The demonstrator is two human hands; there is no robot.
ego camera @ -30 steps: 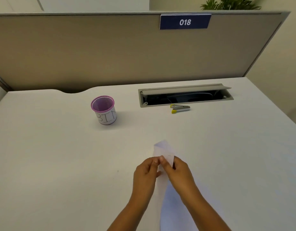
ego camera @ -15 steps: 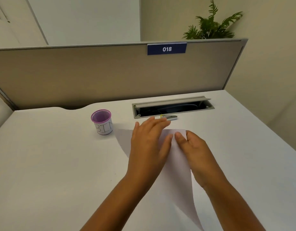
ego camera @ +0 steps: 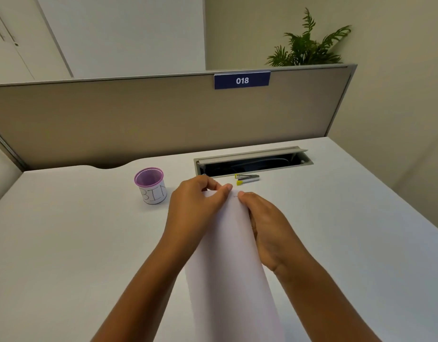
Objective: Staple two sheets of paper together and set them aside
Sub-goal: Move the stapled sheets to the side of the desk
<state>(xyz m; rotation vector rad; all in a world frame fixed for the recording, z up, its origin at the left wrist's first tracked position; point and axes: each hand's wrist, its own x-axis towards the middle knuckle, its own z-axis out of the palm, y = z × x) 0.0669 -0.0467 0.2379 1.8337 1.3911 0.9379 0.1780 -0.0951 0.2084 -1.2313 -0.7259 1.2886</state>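
Purple mesh cup (ego camera: 149,185) labelled BIN on white desk (ego camera: 65,243), open cable tray (ego camera: 252,162), blue 018 sign (ego camera: 242,80), plant (ego camera: 308,46) behind partition (ego camera: 139,119).

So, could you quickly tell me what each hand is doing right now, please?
Left hand: closed, pinching the white paper sheets.
Right hand: closed, holding the same sheets.

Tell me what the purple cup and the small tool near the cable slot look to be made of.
Cup: seemingly fine metal mesh, judging by its grainy purple rim, wrapped in a white paper label lettered "BIN". Tool: apparently bare metal, grey and slightly shiny, with yellow tips, probably plastic.
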